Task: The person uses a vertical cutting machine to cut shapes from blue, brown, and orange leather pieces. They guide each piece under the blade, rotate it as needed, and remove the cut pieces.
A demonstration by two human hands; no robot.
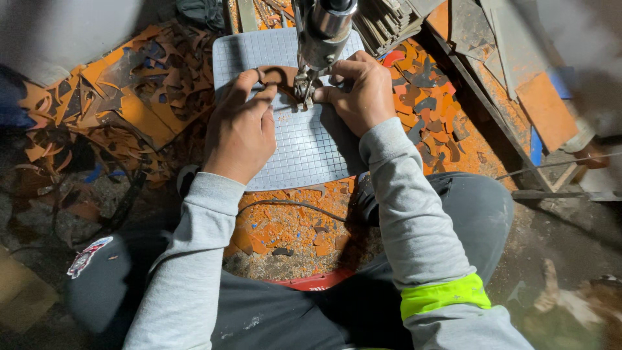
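A: Hand status?
B: Your left hand (241,126) and right hand (360,93) both pinch the brown curved piece (277,76), held between them under the machine head (322,35).
A: Surroundings?
B: Gridded mat (304,152) beneath; orange scraps (431,97) outside both hands.

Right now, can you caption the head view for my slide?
Both hands, left hand and right hand, press a brown piece on a gridded mat under a machine head.

left hand (241,129) + right hand (360,93) pressing brown piece (277,76) | cutting head (322,35) | grid mat (304,146)
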